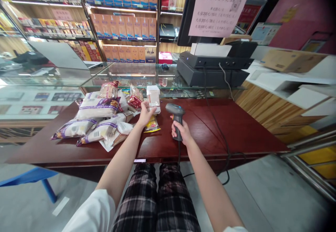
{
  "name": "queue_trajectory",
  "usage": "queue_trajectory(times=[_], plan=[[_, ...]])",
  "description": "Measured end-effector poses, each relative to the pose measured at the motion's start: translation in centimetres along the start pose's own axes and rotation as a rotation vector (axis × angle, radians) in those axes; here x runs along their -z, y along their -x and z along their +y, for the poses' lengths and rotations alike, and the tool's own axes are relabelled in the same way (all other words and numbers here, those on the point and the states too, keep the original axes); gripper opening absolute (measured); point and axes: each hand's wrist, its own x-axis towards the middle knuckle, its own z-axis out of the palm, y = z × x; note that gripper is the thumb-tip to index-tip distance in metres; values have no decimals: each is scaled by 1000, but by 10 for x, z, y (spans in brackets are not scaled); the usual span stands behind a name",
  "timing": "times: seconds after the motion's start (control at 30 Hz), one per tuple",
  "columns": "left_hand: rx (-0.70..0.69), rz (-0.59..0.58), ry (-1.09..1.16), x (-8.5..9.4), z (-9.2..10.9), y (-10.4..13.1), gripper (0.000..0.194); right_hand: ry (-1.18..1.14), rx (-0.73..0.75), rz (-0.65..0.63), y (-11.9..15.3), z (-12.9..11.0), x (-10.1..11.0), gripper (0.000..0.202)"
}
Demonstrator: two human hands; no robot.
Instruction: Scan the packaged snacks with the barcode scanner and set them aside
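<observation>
My left hand (145, 114) holds a small white and red packet (153, 99) upright over the dark red table (231, 123). A grey barcode scanner (176, 114) is gripped by its handle in my right hand (181, 131), its head turned toward the packet. The scanner's black cable (219, 127) trails across the table. A yellow snack packet (152, 124) lies flat just under my left hand. Left of it sits a pile of white and purple snack bags (98, 116).
A black cash register with a monitor (212, 67) stands on the glass counter (126, 76) behind the table. A pink paper notice (217, 9) hangs on the monitor. Shelves of orange boxes (123, 18) fill the back wall. A blue stool (31, 177) sits at lower left.
</observation>
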Motion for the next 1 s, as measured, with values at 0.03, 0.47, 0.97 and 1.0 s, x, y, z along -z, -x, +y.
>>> queue_trajectory(times=[0.03,0.47,0.97,1.0], plan=[[-19,-7,-15,-1,4,0,57,13,5,-1,-1,0,1,44],[38,40,-126,2,9,-14,46,82,-4,-67,-6,-16,20,40],[117,-39,-385,-7,12,-37,47,1,-48,-62,-11,-5,19,36],[123,-28,-397,-8,10,-37,48,1,-56,-57,-11,-5,19,36]])
